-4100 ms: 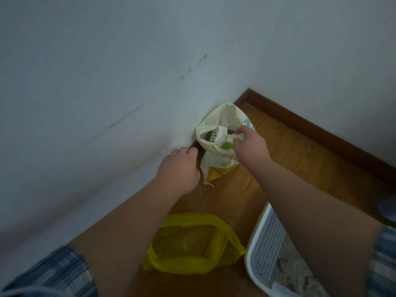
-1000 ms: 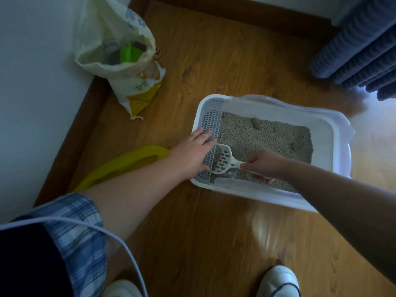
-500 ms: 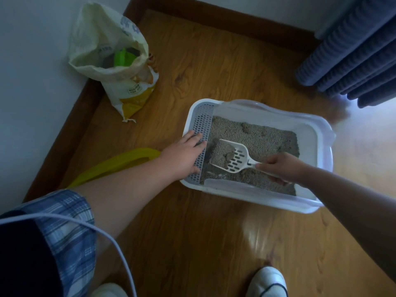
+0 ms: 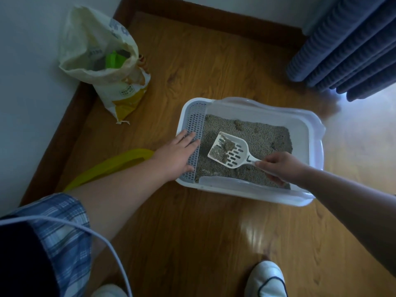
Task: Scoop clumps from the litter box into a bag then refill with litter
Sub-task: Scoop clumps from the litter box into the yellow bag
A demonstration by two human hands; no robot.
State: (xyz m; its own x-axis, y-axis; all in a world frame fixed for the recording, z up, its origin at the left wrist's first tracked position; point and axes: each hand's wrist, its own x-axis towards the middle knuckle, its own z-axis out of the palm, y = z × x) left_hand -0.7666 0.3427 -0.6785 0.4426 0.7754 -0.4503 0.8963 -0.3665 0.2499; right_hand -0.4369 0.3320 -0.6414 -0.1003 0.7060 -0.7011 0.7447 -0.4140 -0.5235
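the right hand [image 4: 280, 166] is closed around the handle of a white slotted scoop [image 4: 228, 152], fingers curled over its end. the scoop is held above the grey litter [image 4: 263, 133] with a few clumps and loose grains lying in its blade, which points toward the left side of the box. the left hand [image 4: 179, 154] lies flat and open, palm down, on the perforated grid [image 4: 196, 123] at the left end of the white litter box [image 4: 310, 125], gripping nothing. the box sits on a wood floor [image 4: 192, 232]. just left of the left forearm a yellow bag [image 4: 111, 165] lies on the floor, partly hidden by the arm. farther back, against the wall, stands an open litter sack [image 4: 102, 61] with a green object [image 4: 114, 60] inside its mouth.
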